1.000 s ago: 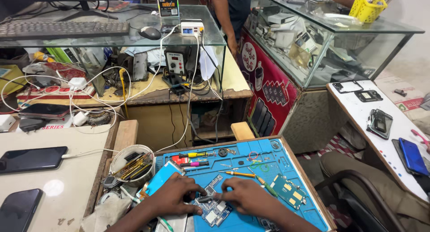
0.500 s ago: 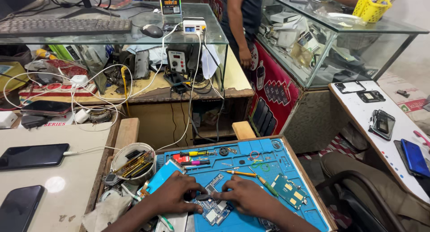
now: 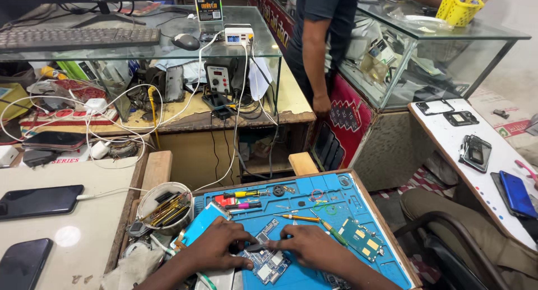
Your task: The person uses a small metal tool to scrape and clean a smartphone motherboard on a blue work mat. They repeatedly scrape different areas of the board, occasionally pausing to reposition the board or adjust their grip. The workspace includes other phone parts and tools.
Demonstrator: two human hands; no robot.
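Note:
My left hand (image 3: pixel 216 246) and my right hand (image 3: pixel 305 246) meet over a small phone circuit board (image 3: pixel 268 263) lying on a blue repair mat (image 3: pixel 364 209). Both hands pinch a thin dark tool or part (image 3: pixel 259 247) between their fingertips, just above the board. A yellow-handled screwdriver (image 3: pixel 302 217) lies on the mat right behind my right hand. A green circuit board (image 3: pixel 361 239) rests to the right of that hand. A light blue phone part (image 3: pixel 199 224) lies under my left wrist.
A white tub of tools (image 3: pixel 165 206) stands left of the mat. Two dark phones (image 3: pixel 39 200) lie on the white table at left. A glass desk (image 3: pixel 134 40) with keyboard and soldering station is ahead. Another person (image 3: pixel 322 38) stands by a glass counter.
The other person has stepped a little closer along the counter. My hands stay together over the circuit board, hardly shifted.

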